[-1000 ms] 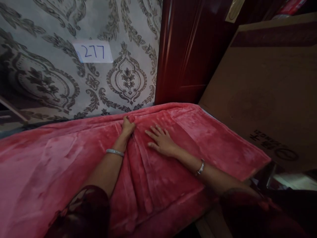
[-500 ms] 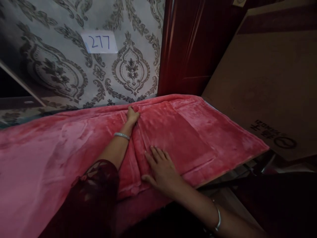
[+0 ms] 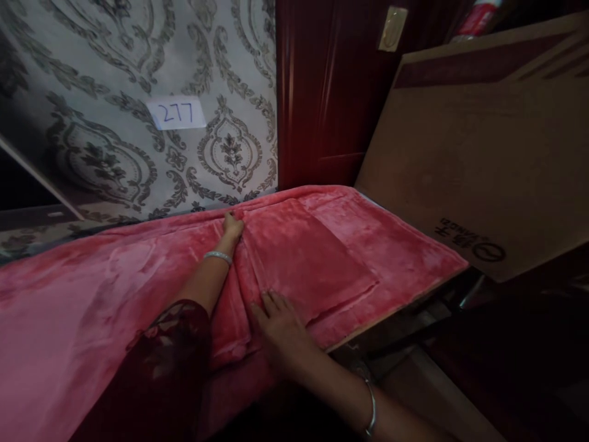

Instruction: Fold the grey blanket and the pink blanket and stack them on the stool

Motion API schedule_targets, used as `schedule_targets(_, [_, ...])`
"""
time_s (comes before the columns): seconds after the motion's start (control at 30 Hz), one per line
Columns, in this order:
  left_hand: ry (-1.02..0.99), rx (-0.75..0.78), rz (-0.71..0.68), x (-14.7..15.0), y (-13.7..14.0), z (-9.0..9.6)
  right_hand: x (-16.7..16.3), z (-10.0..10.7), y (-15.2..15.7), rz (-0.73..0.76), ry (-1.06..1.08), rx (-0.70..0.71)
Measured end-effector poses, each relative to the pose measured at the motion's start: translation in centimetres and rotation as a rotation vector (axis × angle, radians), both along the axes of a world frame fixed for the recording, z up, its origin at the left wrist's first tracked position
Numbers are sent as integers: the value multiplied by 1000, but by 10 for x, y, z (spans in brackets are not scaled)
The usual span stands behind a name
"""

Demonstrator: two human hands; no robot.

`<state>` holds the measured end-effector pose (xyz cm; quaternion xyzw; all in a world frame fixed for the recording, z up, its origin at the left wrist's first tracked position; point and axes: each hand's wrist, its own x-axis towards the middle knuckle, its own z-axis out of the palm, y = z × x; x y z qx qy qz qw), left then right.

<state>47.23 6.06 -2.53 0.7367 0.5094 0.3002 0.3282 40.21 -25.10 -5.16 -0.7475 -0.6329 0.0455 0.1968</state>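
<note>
Two hands working a pink plush blanket (image 3: 322,258) spread on the bed: left hand (image 3: 232,226) is pinching a fold at the far edge, right hand (image 3: 280,328) is lying flat, open, pressing pleats near the front edge.

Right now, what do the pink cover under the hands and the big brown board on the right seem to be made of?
The pink cover looks like soft plush fleece: short, slightly shiny pile with brushed streaks and soft folds. The brown board seems to be matt cardboard, probably a flat carton, with a printed black logo. Both bracelets, on the left wrist and the right wrist, look like polished silvery metal.
</note>
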Motion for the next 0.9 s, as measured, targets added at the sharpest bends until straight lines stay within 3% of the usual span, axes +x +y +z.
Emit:
schedule_targets(0.13, [78,105,-63,3,-19,27,25,26,-12,61,139,25])
schedule_targets(0.23, [237,395,-300,1,-49,40,70,46,-22,-140,98,100])
schedule_targets(0.3, [420,596,-509,-5,-71,34,102,49,-25,-298,2,137])
schedule_targets(0.37, [575,683,-646,-16,-90,18,127,40,-25,-368,-59,66])
schedule_targets(0.47, [719,649,-699,-33,-104,-10,142,15,-24,-326,-54,-134])
schedule_targets(0.57, [754,627,-689,-40,-106,-23,140,2,-24,-303,-27,-189])
schedule_targets(0.67, [763,635,-696,-41,-106,-20,143,14,-21,-298,-3,-187])
schedule_targets(0.8, [768,636,-690,-41,-109,-14,166,42,3,-321,-61,-38])
schedule_targets(0.9, [759,632,-694,-42,-110,-15,188,40,28,-345,-96,-41])
